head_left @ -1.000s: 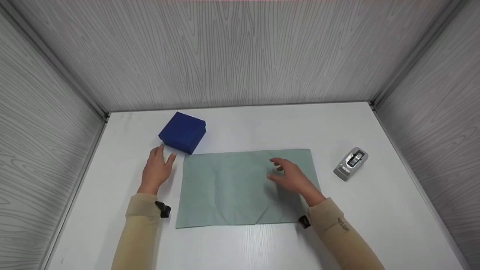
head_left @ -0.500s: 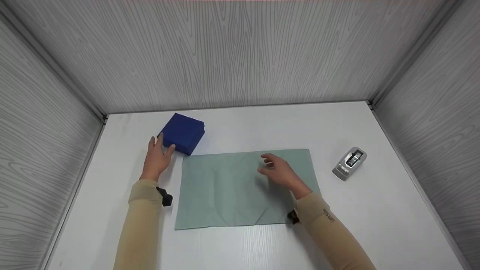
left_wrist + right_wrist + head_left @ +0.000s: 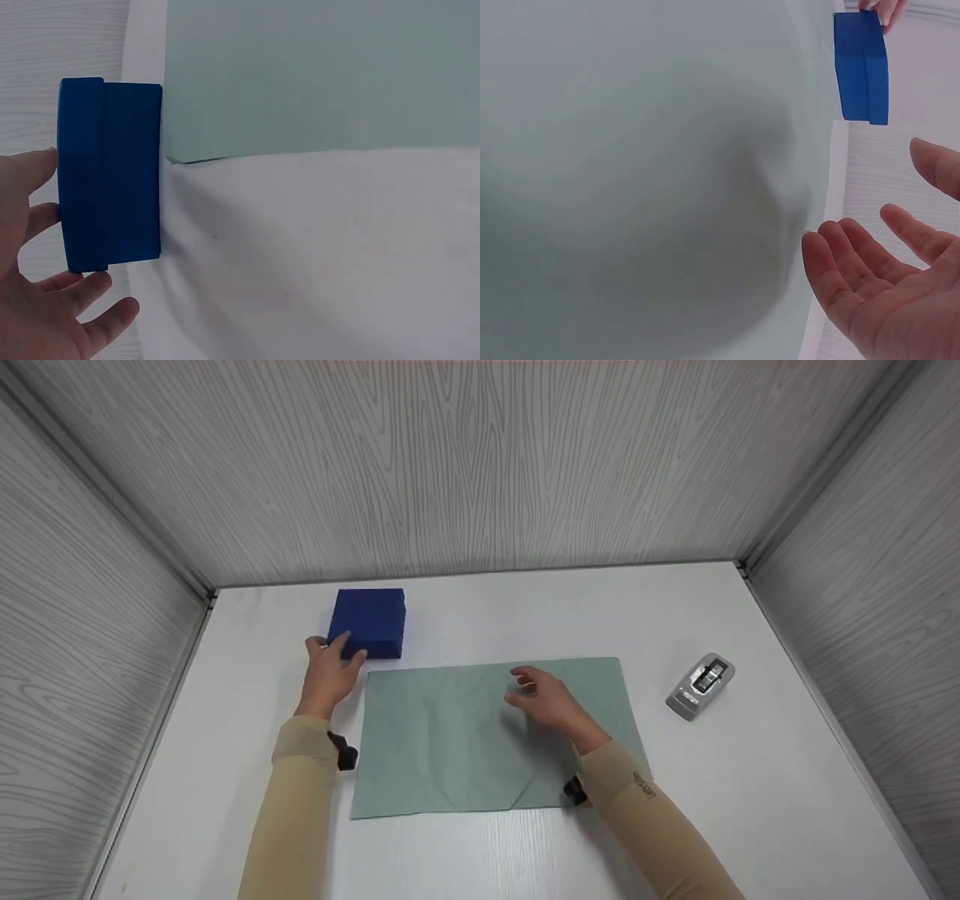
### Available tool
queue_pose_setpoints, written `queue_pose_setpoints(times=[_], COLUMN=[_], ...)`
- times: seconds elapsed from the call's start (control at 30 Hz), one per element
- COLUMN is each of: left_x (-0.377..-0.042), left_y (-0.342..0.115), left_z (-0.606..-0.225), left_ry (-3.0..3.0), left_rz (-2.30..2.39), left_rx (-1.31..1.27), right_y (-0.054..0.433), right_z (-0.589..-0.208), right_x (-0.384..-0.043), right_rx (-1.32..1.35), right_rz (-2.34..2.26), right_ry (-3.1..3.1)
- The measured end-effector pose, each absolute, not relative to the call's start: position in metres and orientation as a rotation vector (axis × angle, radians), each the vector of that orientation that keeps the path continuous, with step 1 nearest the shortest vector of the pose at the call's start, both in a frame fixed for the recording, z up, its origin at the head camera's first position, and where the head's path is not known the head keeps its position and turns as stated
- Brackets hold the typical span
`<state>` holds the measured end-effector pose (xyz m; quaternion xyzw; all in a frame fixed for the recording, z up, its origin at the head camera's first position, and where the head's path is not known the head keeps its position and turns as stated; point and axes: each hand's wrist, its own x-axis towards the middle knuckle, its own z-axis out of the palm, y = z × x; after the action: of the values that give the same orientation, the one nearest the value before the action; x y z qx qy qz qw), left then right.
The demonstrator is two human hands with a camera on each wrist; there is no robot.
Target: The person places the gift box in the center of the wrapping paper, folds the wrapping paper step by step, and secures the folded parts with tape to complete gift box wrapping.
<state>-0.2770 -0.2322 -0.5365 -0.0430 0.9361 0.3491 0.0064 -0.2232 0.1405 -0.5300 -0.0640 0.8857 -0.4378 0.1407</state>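
Note:
A dark blue lidded box [image 3: 367, 615] sits at the back left of the white table, its near side roughly parallel to the back wall. My left hand [image 3: 328, 675] is at its near left corner, fingers spread and only loosely bent, the fingertips right at the lid and the left end. Close up in the left wrist view, the blue box [image 3: 112, 172] shows its lid and side seam. My right hand [image 3: 546, 699] hovers over the pale green sheet [image 3: 450, 750], fingers loosely curved with nothing between them. In the right wrist view the right hand's fingers [image 3: 855, 270] are relaxed and apart.
A grey stapler-like device [image 3: 701, 686] with a dark-framed window lies to the right of the sheet. Wood-grain panels [image 3: 480, 472] enclose the white table [image 3: 480, 855] at the back and both sides. The blue box stands just beyond the sheet's far left corner.
The left hand moved forward and right onto the box, which has turned counterclockwise until nearly square with the back wall. The right hand drifted left over the sheet.

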Motion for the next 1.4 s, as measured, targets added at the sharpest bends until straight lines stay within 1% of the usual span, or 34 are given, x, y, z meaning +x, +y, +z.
queue_pose_setpoints(times=[0.17, 0.5, 0.6, 0.7, 1.07, 1.4], left_x=[-0.278, -0.29, -0.291, -0.291, -0.29, -0.29], left_y=[-0.223, -0.216, -0.213, -0.211, -0.2, -0.17], left_z=[-0.539, -0.539, -0.539, -0.538, -0.534, -0.536], left_ry=[2.937, 2.787, 2.756, 2.739, 2.667, 2.672], left_rz=[1.143, 1.43, 1.442, 1.425, 1.482, 1.46], left_rx=[-0.181, -0.442, -0.554, -0.615, -0.579, -0.355], right_y=[0.136, 0.119, 0.113, 0.108, 0.103, 0.088], right_z=[-0.53, -0.534, -0.537, -0.538, -0.538, -0.539], right_x=[-0.226, -0.237, -0.241, -0.245, -0.253, -0.265], right_rx=[-0.198, -0.249, -0.267, -0.277, -0.286, -0.219], right_rz=[-1.268, -1.328, -1.322, -1.328, -1.384, -1.483], right_ry=[2.553, 2.522, 2.521, 2.516, 2.525, 2.55])
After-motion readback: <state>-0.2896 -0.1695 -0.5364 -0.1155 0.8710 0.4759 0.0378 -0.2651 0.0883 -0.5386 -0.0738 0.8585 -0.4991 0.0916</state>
